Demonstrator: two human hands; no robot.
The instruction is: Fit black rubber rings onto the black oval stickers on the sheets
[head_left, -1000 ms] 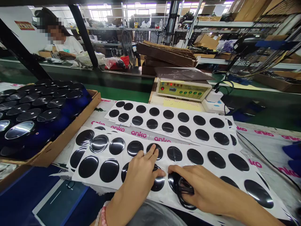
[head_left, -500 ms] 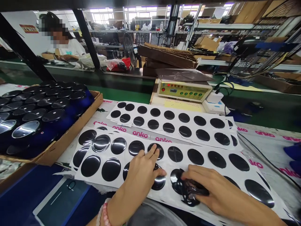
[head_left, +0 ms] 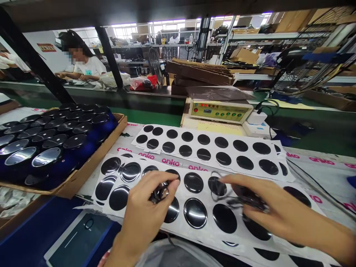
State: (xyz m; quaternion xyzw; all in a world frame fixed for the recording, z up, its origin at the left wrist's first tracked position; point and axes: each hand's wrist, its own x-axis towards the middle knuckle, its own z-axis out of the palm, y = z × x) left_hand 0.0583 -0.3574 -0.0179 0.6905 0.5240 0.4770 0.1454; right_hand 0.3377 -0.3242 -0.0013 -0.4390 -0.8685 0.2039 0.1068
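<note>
My left hand (head_left: 147, 207) is curled above the front sheet, thumb and fingers closing round a small dark glossy scrap (head_left: 160, 193). A loose tangle of thin, dark, shiny strips (head_left: 251, 198) sits in my right hand (head_left: 275, 207), blurred, with a thin loop hanging by the index fingertip. Under both hands lies a white sheet (head_left: 180, 191) bearing rows of round black glossy stickers (head_left: 195, 213). More sheets show below its edges. Behind it, another sticker sheet (head_left: 191, 144) lies flat.
At left, a cardboard tray (head_left: 91, 163) holds several dark blue, black-topped round items (head_left: 73, 142). A control box (head_left: 219, 111) with lit buttons stands behind the sheets. A black cable (head_left: 314, 181) runs at right. Across the bench sits a person (head_left: 89, 66).
My left hand has lifted from its outstretched position on the stickers and curled round a dark scrap. My right hand has moved right and up with the strips. The camera view has shifted.
</note>
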